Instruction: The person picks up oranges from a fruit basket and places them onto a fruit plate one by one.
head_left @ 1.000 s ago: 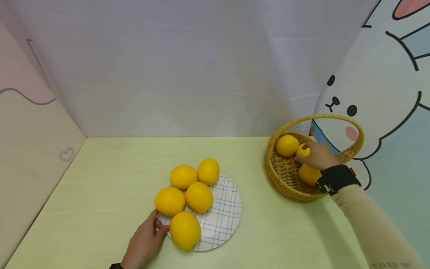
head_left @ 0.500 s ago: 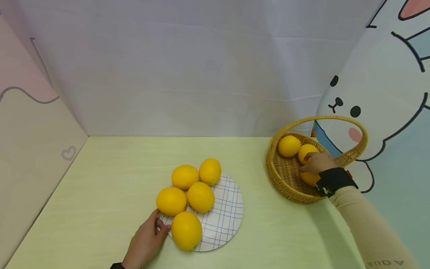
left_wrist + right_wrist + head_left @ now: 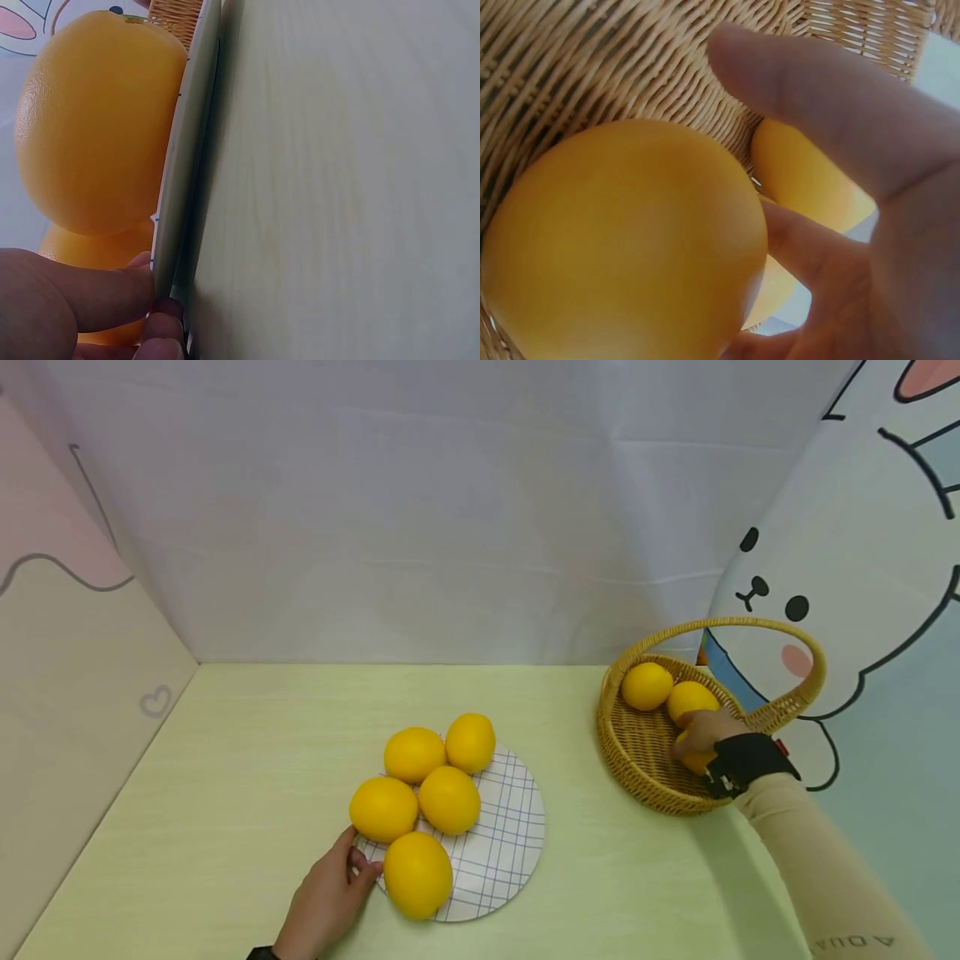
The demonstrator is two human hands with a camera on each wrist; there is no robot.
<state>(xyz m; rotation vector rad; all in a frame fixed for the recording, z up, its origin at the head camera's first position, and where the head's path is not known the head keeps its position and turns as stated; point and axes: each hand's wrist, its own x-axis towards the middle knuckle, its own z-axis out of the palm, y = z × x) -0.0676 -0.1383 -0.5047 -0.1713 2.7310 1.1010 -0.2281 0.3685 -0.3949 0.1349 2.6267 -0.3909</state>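
At the lower left of the head view, my left hand pinches the edge of a round white plate with blue grid lines. In the left wrist view the thumb lies on the plate's upper side and fingertips are under its rim. Several yellow-orange oranges sit on the plate. My right hand is inside a wicker basket, at the nearest orange. Fingers touch that orange's side, while the thumb stands apart from it. Two more oranges lie deeper in the basket.
The basket's tall arched handle rises over the right hand's work. Behind the pale green tabletop hangs a plain light cloth. A cartoon-printed cloth borders the right side, close to the basket.
My right hand has moved from the back right orange toward the near one in the basket, uncovering the back right orange. My left hand keeps its pinch on the plate.
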